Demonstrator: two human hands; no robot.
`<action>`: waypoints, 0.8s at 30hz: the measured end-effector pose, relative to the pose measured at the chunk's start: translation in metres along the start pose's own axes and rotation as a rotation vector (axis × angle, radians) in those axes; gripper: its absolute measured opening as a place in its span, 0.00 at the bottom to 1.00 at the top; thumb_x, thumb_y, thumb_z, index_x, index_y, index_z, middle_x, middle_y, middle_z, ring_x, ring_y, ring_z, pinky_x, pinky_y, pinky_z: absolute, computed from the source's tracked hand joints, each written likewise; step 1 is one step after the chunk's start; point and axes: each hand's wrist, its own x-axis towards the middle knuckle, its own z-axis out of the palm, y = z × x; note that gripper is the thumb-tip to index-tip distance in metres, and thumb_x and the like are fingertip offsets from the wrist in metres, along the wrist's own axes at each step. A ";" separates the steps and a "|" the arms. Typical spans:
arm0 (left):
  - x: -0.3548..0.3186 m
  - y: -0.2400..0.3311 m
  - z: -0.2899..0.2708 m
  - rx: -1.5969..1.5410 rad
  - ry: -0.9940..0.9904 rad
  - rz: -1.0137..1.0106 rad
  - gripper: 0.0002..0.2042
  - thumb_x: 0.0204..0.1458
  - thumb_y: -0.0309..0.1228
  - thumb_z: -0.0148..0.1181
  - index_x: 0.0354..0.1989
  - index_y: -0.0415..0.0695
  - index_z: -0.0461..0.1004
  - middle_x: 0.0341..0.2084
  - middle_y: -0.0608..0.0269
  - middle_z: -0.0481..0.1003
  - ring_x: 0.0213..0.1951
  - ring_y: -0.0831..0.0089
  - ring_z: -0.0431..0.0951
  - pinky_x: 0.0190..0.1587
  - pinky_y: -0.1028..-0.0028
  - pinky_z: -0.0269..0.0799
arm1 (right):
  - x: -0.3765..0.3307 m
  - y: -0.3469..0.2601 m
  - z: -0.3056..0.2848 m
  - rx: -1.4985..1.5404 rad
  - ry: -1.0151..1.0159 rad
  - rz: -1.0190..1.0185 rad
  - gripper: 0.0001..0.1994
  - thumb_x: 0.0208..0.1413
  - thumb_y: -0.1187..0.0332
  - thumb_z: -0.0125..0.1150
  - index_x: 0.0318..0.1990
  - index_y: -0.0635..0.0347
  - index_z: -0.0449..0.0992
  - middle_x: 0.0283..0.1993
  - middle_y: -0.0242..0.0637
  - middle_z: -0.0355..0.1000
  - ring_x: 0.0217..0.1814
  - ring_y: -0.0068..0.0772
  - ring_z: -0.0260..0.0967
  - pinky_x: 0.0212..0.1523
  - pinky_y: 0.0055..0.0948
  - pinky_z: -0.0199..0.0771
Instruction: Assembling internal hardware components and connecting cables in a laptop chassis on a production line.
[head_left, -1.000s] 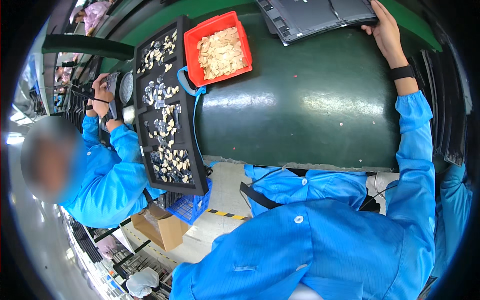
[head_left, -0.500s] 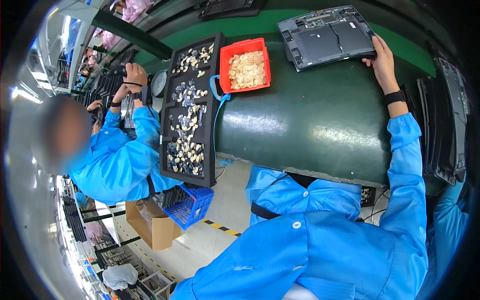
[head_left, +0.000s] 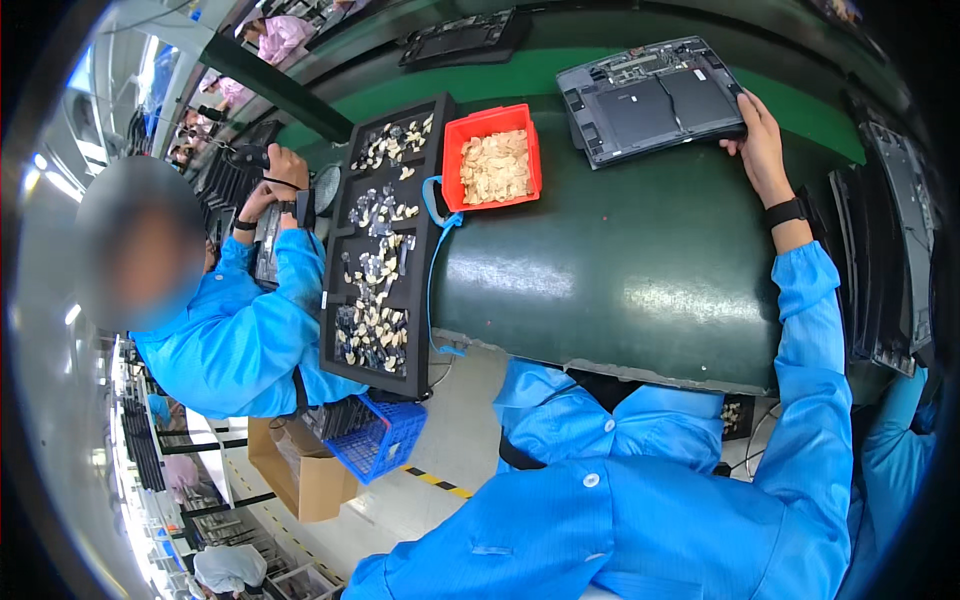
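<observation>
Partly closed around the near right corner of a laptop (head_left: 655, 105), the person's right hand (head_left: 762, 150) in the head view has its fingers along the edge, with little gap between hand and casing. The left hand is out of view, so its grip cannot be told. The laptop, its inner board and a dark cable exposed, is at the far side of the green table (head_left: 600, 270); whether its near edge rests or is lifted is unclear. A black band (head_left: 786, 212) circles the right wrist. Well to the laptop's left is a red bin (head_left: 454, 170) of tan flakes (head_left: 495, 165), just beside a black tray (head_left: 424, 260) whose four compartments hold small pale and dark pieces. Dark panels (head_left: 880, 270) stand to the right of the right forearm. Beyond the tray, a co-worker's hand (head_left: 287, 168) is raised.
</observation>
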 end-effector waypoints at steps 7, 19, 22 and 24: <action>-0.035 -0.041 -0.016 -0.292 0.145 -0.094 0.14 0.68 0.34 0.50 0.49 0.37 0.77 0.47 0.51 0.81 0.51 0.63 0.80 0.52 0.65 0.74 | -0.002 -0.005 0.002 0.025 0.012 -0.008 0.24 0.72 0.58 0.53 0.66 0.66 0.67 0.40 0.37 0.76 0.25 0.27 0.72 0.24 0.23 0.70; -0.060 -0.063 -0.036 -0.790 0.391 -0.155 0.14 0.67 0.34 0.51 0.50 0.37 0.78 0.48 0.51 0.81 0.50 0.63 0.81 0.52 0.66 0.75 | 0.008 0.007 -0.011 0.008 -0.033 -0.029 0.25 0.71 0.58 0.55 0.66 0.67 0.66 0.40 0.37 0.77 0.28 0.28 0.73 0.25 0.24 0.69; -0.076 -0.062 -0.053 -0.901 0.452 -0.148 0.14 0.67 0.34 0.51 0.50 0.37 0.78 0.48 0.51 0.81 0.50 0.63 0.81 0.52 0.66 0.75 | 0.020 0.009 -0.022 0.018 -0.048 -0.030 0.25 0.71 0.58 0.55 0.66 0.68 0.66 0.42 0.37 0.77 0.29 0.27 0.73 0.26 0.24 0.69; -0.081 -0.065 -0.057 -0.993 0.475 -0.144 0.14 0.67 0.34 0.52 0.50 0.37 0.78 0.48 0.51 0.81 0.50 0.63 0.81 0.52 0.66 0.75 | 0.027 0.008 -0.034 -0.006 -0.041 -0.009 0.25 0.71 0.57 0.55 0.67 0.67 0.66 0.43 0.37 0.77 0.29 0.28 0.73 0.27 0.24 0.70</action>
